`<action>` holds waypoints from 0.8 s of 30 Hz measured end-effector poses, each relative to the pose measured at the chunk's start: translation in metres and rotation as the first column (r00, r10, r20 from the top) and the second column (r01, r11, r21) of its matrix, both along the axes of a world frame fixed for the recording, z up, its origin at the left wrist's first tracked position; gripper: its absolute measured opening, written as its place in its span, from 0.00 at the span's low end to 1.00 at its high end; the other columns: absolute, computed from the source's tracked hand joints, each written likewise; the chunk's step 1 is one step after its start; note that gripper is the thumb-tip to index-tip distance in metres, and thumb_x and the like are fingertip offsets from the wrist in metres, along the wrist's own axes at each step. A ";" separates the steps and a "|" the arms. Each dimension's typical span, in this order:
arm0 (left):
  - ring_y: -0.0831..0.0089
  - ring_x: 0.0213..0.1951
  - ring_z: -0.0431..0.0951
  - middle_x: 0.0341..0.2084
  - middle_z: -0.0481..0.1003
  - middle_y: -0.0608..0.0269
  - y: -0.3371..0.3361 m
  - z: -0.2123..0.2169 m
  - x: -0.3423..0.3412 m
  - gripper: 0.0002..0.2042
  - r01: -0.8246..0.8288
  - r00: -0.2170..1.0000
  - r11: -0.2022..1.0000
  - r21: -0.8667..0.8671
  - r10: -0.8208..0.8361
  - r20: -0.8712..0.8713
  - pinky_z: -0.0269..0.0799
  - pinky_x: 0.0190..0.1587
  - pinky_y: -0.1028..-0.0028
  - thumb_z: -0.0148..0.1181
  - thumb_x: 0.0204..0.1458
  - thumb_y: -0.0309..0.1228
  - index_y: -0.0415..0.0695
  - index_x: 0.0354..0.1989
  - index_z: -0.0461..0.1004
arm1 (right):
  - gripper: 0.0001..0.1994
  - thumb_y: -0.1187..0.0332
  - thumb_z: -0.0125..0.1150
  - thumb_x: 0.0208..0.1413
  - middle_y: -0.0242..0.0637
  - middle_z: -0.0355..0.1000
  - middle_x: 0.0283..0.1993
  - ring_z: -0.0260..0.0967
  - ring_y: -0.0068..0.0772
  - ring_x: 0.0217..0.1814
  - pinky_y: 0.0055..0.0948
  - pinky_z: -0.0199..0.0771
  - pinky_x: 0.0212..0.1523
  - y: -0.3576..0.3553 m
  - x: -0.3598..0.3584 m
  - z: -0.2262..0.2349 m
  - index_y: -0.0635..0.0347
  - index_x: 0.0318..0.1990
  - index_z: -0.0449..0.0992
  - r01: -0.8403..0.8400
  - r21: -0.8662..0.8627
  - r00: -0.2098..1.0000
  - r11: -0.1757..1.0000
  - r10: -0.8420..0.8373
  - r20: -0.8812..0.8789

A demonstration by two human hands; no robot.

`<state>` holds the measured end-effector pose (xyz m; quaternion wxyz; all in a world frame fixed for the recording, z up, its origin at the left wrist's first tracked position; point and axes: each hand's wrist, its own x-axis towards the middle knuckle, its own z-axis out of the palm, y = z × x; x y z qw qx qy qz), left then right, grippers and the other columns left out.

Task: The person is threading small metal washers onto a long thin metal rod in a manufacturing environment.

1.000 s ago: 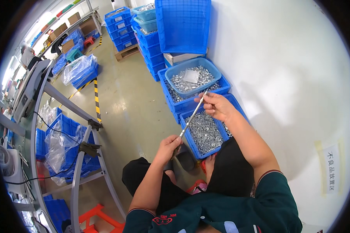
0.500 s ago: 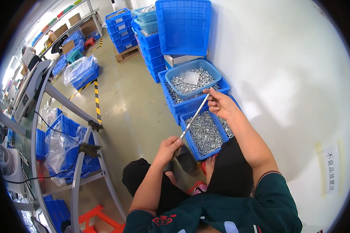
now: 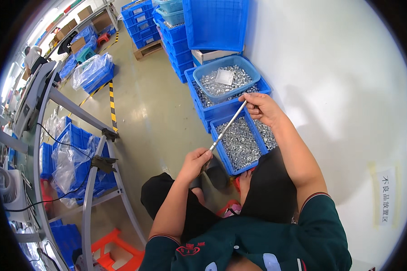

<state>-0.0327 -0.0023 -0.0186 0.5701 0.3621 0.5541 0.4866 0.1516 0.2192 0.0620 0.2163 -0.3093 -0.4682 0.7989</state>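
Observation:
A thin silver metal rod (image 3: 231, 123) slants between my hands over the seated lap and the bins. Its lower left end is in my left hand (image 3: 196, 163), fingers closed around it. At the upper right end, my right hand (image 3: 262, 108) pinches the rod between thumb and fingers. Below the rod stands a blue bin (image 3: 223, 156) filled with small silver metal parts. Beyond it, a light blue basket (image 3: 219, 98) of similar parts sits on a larger blue crate (image 3: 202, 118). A small whitish square piece (image 3: 224, 77) lies on the basket's parts.
Stacked blue crates (image 3: 143, 28) stand farther back. Along the right runs a white wall (image 3: 348, 90). On the left are a grey metal frame (image 3: 88, 198), plastic-covered blue crates (image 3: 70, 176) and a red-orange stool (image 3: 111, 246). A person (image 3: 33, 58) is in the far left.
The whole picture has shifted, with the bins higher in it. My right hand sits slightly higher and farther right. Both hands still hold the rod.

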 end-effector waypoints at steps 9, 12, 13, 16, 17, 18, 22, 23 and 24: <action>0.83 0.16 0.61 0.14 0.64 0.70 0.004 0.001 0.010 0.13 -0.048 0.999 0.999 0.013 0.048 -0.025 0.55 0.16 0.81 0.48 0.54 0.40 0.42 0.29 0.69 | 0.12 0.62 0.54 0.55 0.22 0.54 0.17 0.46 0.10 0.14 0.13 0.40 0.12 -0.009 -0.006 -0.008 0.65 0.36 0.71 0.095 -0.025 0.994 0.995 -0.096 -0.044; 0.83 0.15 0.61 0.14 0.64 0.69 0.006 0.002 0.008 0.12 -0.047 0.999 0.999 -0.009 0.047 0.015 0.55 0.15 0.82 0.48 0.55 0.39 0.42 0.29 0.68 | 0.13 0.61 0.55 0.54 0.21 0.53 0.16 0.43 0.10 0.13 0.14 0.39 0.12 -0.026 -0.016 -0.011 0.64 0.36 0.72 -0.111 0.005 0.990 0.994 0.110 0.084; 0.82 0.14 0.61 0.14 0.64 0.69 0.007 0.004 0.008 0.12 -0.049 0.998 0.999 -0.009 0.050 0.030 0.54 0.14 0.82 0.47 0.55 0.39 0.42 0.29 0.68 | 0.12 0.62 0.55 0.54 0.20 0.52 0.16 0.44 0.10 0.14 0.13 0.39 0.13 -0.033 -0.019 -0.012 0.63 0.36 0.72 -0.197 -0.017 0.970 0.980 0.197 0.139; 0.82 0.13 0.61 0.14 0.64 0.68 0.011 0.002 0.009 0.12 -0.092 0.994 0.996 -0.001 0.092 0.067 0.54 0.14 0.82 0.47 0.55 0.38 0.43 0.29 0.68 | 0.12 0.62 0.56 0.53 0.21 0.54 0.18 0.44 0.11 0.14 0.14 0.39 0.13 -0.048 -0.028 -0.021 0.62 0.38 0.73 -0.439 -0.038 0.852 0.898 0.429 0.300; 0.82 0.13 0.61 0.14 0.64 0.68 0.011 0.001 0.008 0.12 -0.130 0.988 0.991 0.009 0.129 0.090 0.54 0.14 0.82 0.47 0.55 0.38 0.42 0.28 0.68 | 0.11 0.66 0.55 0.52 0.24 0.58 0.21 0.50 0.13 0.18 0.14 0.46 0.16 -0.048 -0.028 -0.019 0.63 0.40 0.72 -0.535 -0.104 0.790 0.838 0.540 0.288; 0.82 0.13 0.61 0.14 0.64 0.68 0.012 -0.001 0.007 0.12 -0.135 0.987 0.991 0.010 0.133 0.091 0.54 0.14 0.82 0.47 0.55 0.38 0.42 0.28 0.68 | 0.11 0.66 0.55 0.52 0.24 0.58 0.21 0.50 0.13 0.18 0.14 0.46 0.16 -0.049 -0.028 -0.020 0.63 0.40 0.72 -0.539 -0.103 0.788 0.836 0.543 0.289; 0.82 0.12 0.60 0.14 0.65 0.67 0.013 -0.001 0.001 0.12 -0.133 0.988 0.991 0.020 0.131 0.077 0.54 0.14 0.82 0.47 0.55 0.38 0.42 0.27 0.68 | 0.14 0.80 0.51 0.47 0.34 0.68 0.33 0.67 0.25 0.34 0.22 0.69 0.32 -0.033 -0.021 -0.032 0.66 0.44 0.68 -0.319 -0.185 0.942 0.929 0.333 0.049; 0.82 0.12 0.60 0.14 0.65 0.67 0.012 0.000 0.000 0.12 -0.127 0.990 0.992 0.011 0.126 0.070 0.54 0.14 0.82 0.47 0.55 0.38 0.42 0.27 0.68 | 0.14 0.81 0.51 0.47 0.36 0.69 0.35 0.69 0.26 0.36 0.23 0.71 0.35 -0.028 -0.019 -0.033 0.67 0.44 0.67 -0.224 -0.202 0.972 0.954 0.234 0.029; 0.82 0.12 0.60 0.14 0.65 0.67 0.012 0.000 0.000 0.12 -0.126 0.990 0.992 0.014 0.125 0.071 0.54 0.14 0.82 0.47 0.55 0.38 0.42 0.27 0.68 | 0.12 0.80 0.50 0.50 0.39 0.70 0.37 0.70 0.28 0.38 0.24 0.74 0.37 -0.022 -0.016 -0.035 0.67 0.44 0.67 -0.179 -0.204 0.983 0.963 0.181 -0.008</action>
